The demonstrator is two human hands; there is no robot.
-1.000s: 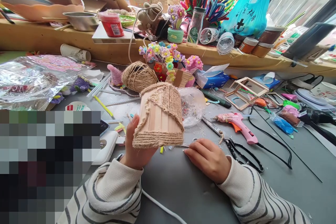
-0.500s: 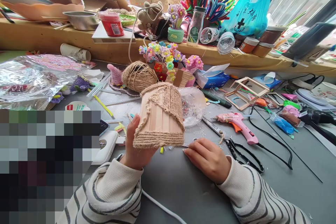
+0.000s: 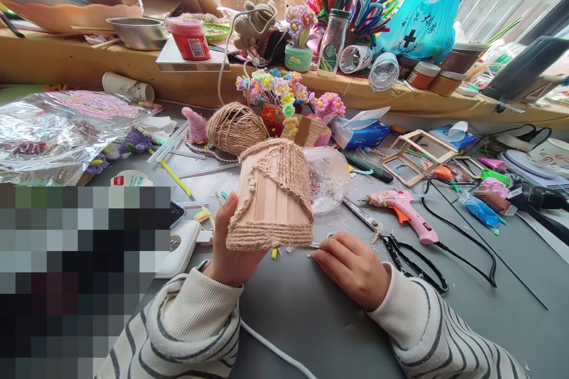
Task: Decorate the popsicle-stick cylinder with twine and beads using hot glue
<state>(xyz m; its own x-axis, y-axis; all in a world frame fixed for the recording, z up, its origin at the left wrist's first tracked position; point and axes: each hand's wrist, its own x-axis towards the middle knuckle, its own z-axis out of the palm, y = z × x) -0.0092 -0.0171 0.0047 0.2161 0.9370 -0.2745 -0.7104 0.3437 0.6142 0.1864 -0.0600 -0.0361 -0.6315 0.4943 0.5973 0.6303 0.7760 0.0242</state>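
My left hand (image 3: 231, 257) is closed around a small craft piece made of wooden sticks and jute twine (image 3: 271, 204), held up above the table. Rows of twine run along its bottom edge and cover its upper right part, while bare pale sticks show in the middle. Resting on the table to its right, my right hand (image 3: 349, 266) has its fingers curled together. A small thin item lies by those fingertips, and I cannot make out whether they grip it. Behind the craft piece sits a ball of jute twine (image 3: 237, 128).
To the right lie a pink glue gun (image 3: 411, 213) with a black cord and black-handled scissors (image 3: 406, 260). A clear plastic bag (image 3: 326, 177) holds small beads. Farther back are a wooden stick frame (image 3: 420, 154) and a tissue pack (image 3: 360, 130). A white power bank (image 3: 180, 249) lies left.
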